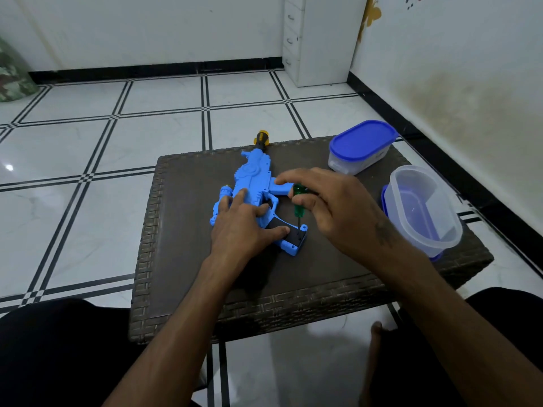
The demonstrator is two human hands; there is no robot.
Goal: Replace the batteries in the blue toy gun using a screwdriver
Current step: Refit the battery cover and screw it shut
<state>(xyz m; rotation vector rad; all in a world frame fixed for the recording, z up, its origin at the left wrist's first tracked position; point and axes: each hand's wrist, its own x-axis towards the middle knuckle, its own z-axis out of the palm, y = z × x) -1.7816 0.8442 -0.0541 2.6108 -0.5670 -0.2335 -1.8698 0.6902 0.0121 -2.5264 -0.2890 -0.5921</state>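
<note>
Two hands work: my left hand (244, 227) presses spread fingers on the blue toy gun (258, 195); my right hand (329, 207) pinches the screwdriver (300, 201) upright at its grip.

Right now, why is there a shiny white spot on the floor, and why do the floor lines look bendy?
In the head view, the white spot is glare, probably from a light on the glossy floor; the lines bend because the wide-angle lens curves things near the edges; the blue toy gun and the screwdriver look fairly sharp, while the room is dim.
</note>
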